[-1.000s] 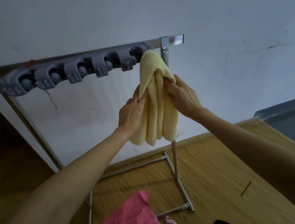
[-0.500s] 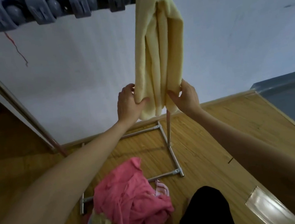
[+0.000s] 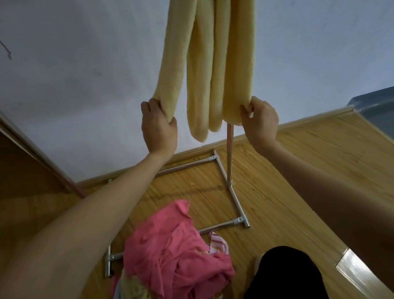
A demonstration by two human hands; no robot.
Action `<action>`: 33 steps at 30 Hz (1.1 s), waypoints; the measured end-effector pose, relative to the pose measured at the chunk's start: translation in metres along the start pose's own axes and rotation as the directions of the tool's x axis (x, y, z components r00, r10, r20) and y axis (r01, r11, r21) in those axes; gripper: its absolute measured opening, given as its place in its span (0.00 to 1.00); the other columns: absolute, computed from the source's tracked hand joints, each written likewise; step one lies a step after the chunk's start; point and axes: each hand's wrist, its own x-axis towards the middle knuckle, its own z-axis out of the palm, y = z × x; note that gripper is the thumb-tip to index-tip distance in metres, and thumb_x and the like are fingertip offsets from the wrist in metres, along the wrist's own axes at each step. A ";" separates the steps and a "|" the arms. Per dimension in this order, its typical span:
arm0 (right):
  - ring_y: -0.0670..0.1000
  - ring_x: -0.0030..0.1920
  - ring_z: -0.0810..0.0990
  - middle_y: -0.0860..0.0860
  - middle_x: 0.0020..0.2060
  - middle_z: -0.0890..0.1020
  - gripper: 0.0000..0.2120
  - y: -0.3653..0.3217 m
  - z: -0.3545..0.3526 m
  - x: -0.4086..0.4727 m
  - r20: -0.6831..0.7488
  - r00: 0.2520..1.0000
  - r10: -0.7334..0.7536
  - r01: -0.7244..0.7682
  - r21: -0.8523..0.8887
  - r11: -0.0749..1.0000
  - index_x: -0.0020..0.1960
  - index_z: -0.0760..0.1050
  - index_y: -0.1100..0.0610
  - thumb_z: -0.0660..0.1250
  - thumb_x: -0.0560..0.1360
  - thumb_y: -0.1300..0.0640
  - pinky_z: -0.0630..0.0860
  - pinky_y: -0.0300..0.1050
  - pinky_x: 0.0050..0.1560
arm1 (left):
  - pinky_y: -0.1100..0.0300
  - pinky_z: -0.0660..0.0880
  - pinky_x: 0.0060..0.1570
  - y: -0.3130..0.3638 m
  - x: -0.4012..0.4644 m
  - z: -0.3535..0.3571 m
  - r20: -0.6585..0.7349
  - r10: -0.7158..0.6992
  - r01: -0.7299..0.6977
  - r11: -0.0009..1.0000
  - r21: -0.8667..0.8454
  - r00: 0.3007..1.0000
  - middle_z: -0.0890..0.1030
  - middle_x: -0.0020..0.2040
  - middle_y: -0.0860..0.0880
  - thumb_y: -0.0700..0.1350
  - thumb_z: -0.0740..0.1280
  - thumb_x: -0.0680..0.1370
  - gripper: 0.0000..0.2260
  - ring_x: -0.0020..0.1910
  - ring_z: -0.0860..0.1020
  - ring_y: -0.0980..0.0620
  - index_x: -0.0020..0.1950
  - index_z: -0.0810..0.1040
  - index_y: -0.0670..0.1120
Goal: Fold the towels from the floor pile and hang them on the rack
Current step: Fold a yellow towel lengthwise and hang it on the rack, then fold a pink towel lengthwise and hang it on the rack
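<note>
1. Wood floor (image 3: 303, 161) fills the lower view; pale wall (image 3: 72, 77) beyond it.
2. Yellow towel (image 3: 216, 48) hangs folded from above the top edge, w/ several long folds dropping down; its lower ends sit in front of the wall, far centre.
3. Floor pile (image 3: 174, 262): pink towel on top, yellow-green and striped cloth under it, near centre, lying over the near bar of the rack.
4. Rack (image 3: 226, 175): only the metal base frame and right upright show, far of the pile.
5. Left hand (image 3: 159, 129): fingers curled round the towel's left fold at its bottom end.
6. Right hand (image 3: 260, 120): fingers pinch the bottom of the right fold.
</note>
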 end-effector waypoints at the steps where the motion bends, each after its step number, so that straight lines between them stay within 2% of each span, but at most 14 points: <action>1: 0.53 0.33 0.67 0.59 0.31 0.76 0.08 0.001 0.003 -0.002 0.022 1.000 -0.019 0.019 -0.004 1.000 0.36 0.68 0.63 0.59 0.73 0.65 0.62 0.46 0.32 | 0.58 0.72 0.39 -0.001 -0.002 0.005 0.034 0.047 -0.047 0.999 -0.004 0.998 0.73 0.51 0.39 0.39 0.70 0.73 0.13 0.42 0.76 0.42 0.54 0.72 0.37; 4: 0.54 0.34 0.71 0.58 0.34 0.77 0.10 0.000 0.010 -0.013 0.103 0.991 -0.089 0.091 -0.007 0.996 0.37 0.69 0.61 0.61 0.77 0.60 0.63 0.45 0.32 | 0.57 0.74 0.41 0.000 -0.012 0.019 0.149 0.177 -0.182 0.983 0.024 0.973 0.74 0.50 0.39 0.39 0.69 0.75 0.10 0.44 0.76 0.43 0.53 0.74 0.37; 6: 0.56 0.37 0.76 0.58 0.36 0.79 0.10 -0.001 0.015 -0.022 0.143 0.982 -0.123 0.123 0.012 0.992 0.40 0.72 0.62 0.62 0.78 0.58 0.68 0.47 0.34 | 0.55 0.74 0.45 0.001 -0.021 0.023 0.217 0.235 -0.247 0.968 0.032 0.948 0.74 0.50 0.40 0.40 0.66 0.76 0.09 0.48 0.75 0.43 0.54 0.74 0.38; 8: 0.56 0.41 0.78 0.57 0.39 0.80 0.07 -0.001 0.020 -0.030 0.168 0.975 -0.145 0.139 0.047 0.989 0.43 0.74 0.61 0.63 0.77 0.58 0.75 0.51 0.38 | 0.56 0.72 0.45 0.000 -0.032 0.023 0.286 0.256 -0.273 0.962 0.020 0.923 0.75 0.51 0.40 0.42 0.65 0.77 0.12 0.52 0.74 0.43 0.58 0.73 0.38; 10: 0.54 0.45 0.77 0.53 0.42 0.80 0.03 0.001 0.025 -0.040 0.166 0.971 -0.173 0.161 0.087 0.983 0.45 0.75 0.59 0.63 0.76 0.60 0.77 0.54 0.43 | 0.54 0.72 0.48 -0.007 -0.042 0.021 0.359 0.261 -0.285 0.958 0.014 0.896 0.75 0.56 0.40 0.45 0.65 0.78 0.19 0.56 0.73 0.43 0.66 0.69 0.40; 12: 0.52 0.50 0.75 0.51 0.46 0.79 0.03 0.004 0.031 -0.053 0.168 0.967 -0.189 0.176 0.090 0.980 0.49 0.73 0.57 0.63 0.76 0.61 0.77 0.53 0.46 | 0.53 0.73 0.54 -0.022 -0.052 0.016 0.426 0.234 -0.273 0.962 0.032 0.874 0.73 0.62 0.40 0.46 0.64 0.78 0.24 0.61 0.71 0.44 0.73 0.62 0.42; 14: 0.52 0.55 0.74 0.52 0.52 0.79 0.11 0.009 0.038 -0.071 0.220 0.965 -0.144 0.127 0.090 0.988 0.59 0.71 0.57 0.62 0.77 0.61 0.76 0.50 0.50 | 0.51 0.71 0.60 -0.045 -0.064 0.009 0.488 0.147 -0.209 0.975 0.074 0.860 0.70 0.65 0.40 0.44 0.63 0.79 0.27 0.64 0.69 0.43 0.75 0.58 0.41; 17: 0.55 0.62 0.73 0.56 0.61 0.76 0.20 0.021 0.059 -0.113 0.363 0.931 -0.045 0.031 0.046 0.998 0.69 0.66 0.61 0.62 0.78 0.60 0.71 0.49 0.58 | 0.50 0.66 0.65 -0.089 -0.098 -0.003 0.554 -0.023 -0.088 0.981 0.173 0.832 0.68 0.67 0.38 0.41 0.63 0.77 0.27 0.67 0.67 0.40 0.75 0.59 0.40; 20: 0.59 0.63 0.72 0.61 0.62 0.75 0.22 0.038 0.087 -0.172 0.606 0.795 0.013 0.010 -0.035 0.999 0.69 0.66 0.64 0.63 0.77 0.60 0.70 0.53 0.62 | 0.49 0.65 0.64 -0.142 -0.148 -0.014 0.621 -0.183 -0.009 0.956 0.293 0.762 0.68 0.66 0.37 0.41 0.65 0.75 0.27 0.66 0.67 0.38 0.73 0.61 0.38; 22: 0.62 0.63 0.72 0.64 0.62 0.73 0.24 0.050 0.105 -0.215 0.780 0.625 0.042 0.029 -0.077 0.997 0.69 0.65 0.65 0.65 0.75 0.61 0.69 0.54 0.62 | 0.47 0.65 0.62 -0.176 -0.186 -0.020 0.673 -0.276 0.023 0.933 0.360 0.686 0.69 0.64 0.35 0.41 0.66 0.74 0.26 0.65 0.68 0.36 0.71 0.63 0.37; 24: 0.64 0.62 0.72 0.65 0.62 0.72 0.24 0.059 0.122 -0.255 0.891 0.449 0.070 0.065 -0.111 0.992 0.68 0.65 0.66 0.65 0.75 0.61 0.69 0.54 0.60 | 0.47 0.66 0.62 -0.207 -0.222 -0.025 0.713 -0.343 0.043 0.914 0.404 0.612 0.70 0.63 0.34 0.41 0.67 0.74 0.26 0.64 0.69 0.35 0.70 0.65 0.37; 26: 0.63 0.62 0.73 0.64 0.61 0.73 0.24 0.066 0.137 -0.290 0.940 0.334 0.070 0.124 -0.117 0.985 0.68 0.67 0.65 0.66 0.74 0.58 0.70 0.54 0.60 | 0.47 0.67 0.61 -0.231 -0.255 -0.028 0.742 -0.412 0.067 0.892 0.447 0.529 0.70 0.63 0.35 0.42 0.67 0.74 0.24 0.63 0.69 0.35 0.68 0.66 0.38; 30: 0.60 0.65 0.71 0.63 0.63 0.73 0.24 0.063 0.164 -0.345 0.975 0.220 0.030 0.164 -0.067 0.984 0.69 0.65 0.65 0.64 0.75 0.61 0.65 0.50 0.61 | 0.48 0.70 0.57 -0.263 -0.308 -0.028 0.763 -0.520 0.136 0.849 0.511 0.384 0.72 0.61 0.37 0.43 0.67 0.74 0.18 0.61 0.72 0.37 0.63 0.70 0.39; 33: 0.62 0.63 0.72 0.64 0.62 0.74 0.25 0.055 0.180 -0.379 0.987 0.158 -0.015 0.134 -0.006 0.991 0.70 0.65 0.65 0.64 0.74 0.63 0.68 0.52 0.60 | 0.47 0.72 0.57 -0.283 -0.342 -0.027 0.796 -0.503 0.150 0.863 0.482 0.336 0.73 0.60 0.39 0.40 0.65 0.75 0.18 0.60 0.72 0.38 0.64 0.71 0.42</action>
